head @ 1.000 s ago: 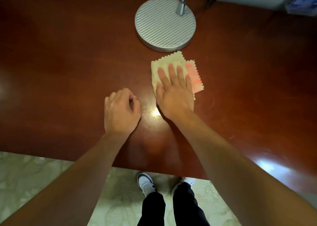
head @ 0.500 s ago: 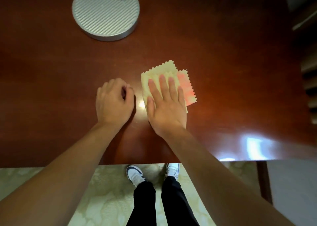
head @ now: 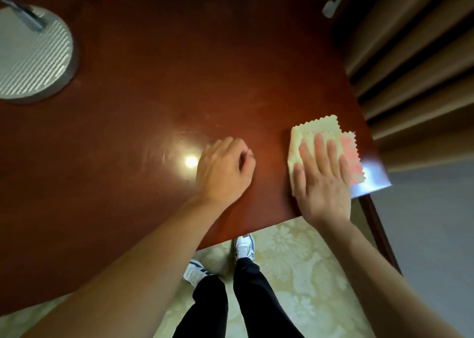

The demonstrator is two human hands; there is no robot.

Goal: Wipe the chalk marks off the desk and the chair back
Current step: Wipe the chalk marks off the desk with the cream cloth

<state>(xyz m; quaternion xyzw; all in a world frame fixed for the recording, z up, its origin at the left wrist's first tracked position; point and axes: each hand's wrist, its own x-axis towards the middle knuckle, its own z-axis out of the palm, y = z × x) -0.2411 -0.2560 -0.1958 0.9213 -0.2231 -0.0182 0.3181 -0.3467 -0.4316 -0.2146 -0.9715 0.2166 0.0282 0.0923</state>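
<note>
The right hand (head: 323,181) lies flat on a folded cloth (head: 318,139), its fingers (head: 319,149) straight and spread a little, pressing the cloth down on the tabletop (head: 205,68), likely so the whole palm drives the wipe. The cloth, yellow with a pink layer showing on its right side, sits under and just beyond those fingers, close to the tabletop's right edge and near corner, so little room is left to sweep rightward or toward the body; open wood lies ahead of the fingers and to their left. The left hand (head: 223,169) rests on the wood with fingers curled in and holding nothing, probably as a brace. Faint smears show beyond it, near a bright glare spot. A lamp base (head: 30,58) stands well off to the far left. No chair back is in view.
</note>
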